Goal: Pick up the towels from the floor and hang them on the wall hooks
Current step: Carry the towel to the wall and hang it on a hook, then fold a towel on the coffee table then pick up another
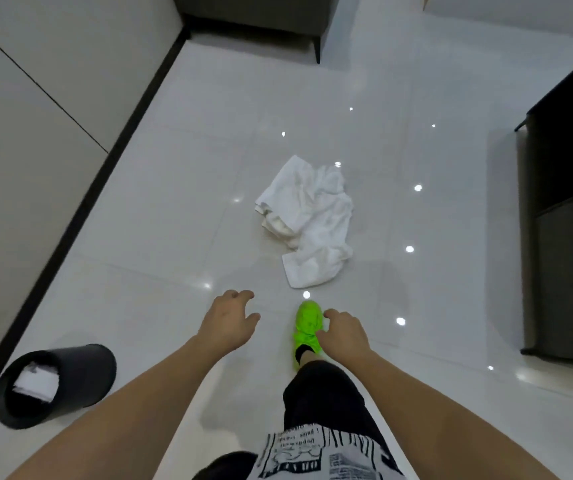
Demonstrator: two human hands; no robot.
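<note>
Glossy tiles: the towel [309, 220] lies ahead of our hands, long axis running away from us. Right hand [342, 332] nearer than left hand [231, 320]; both loosely open, empty.

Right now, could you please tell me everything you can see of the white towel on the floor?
The white towel lies crumpled on the glossy pale tiled floor, bunched into folds with one flatter end pointing toward the person. It looks like soft terry cloth, plain, with no pattern visible. It sits ahead of the green shoe and apart from it. Neither the left hand nor the right hand touches it; only the floor does.
</note>
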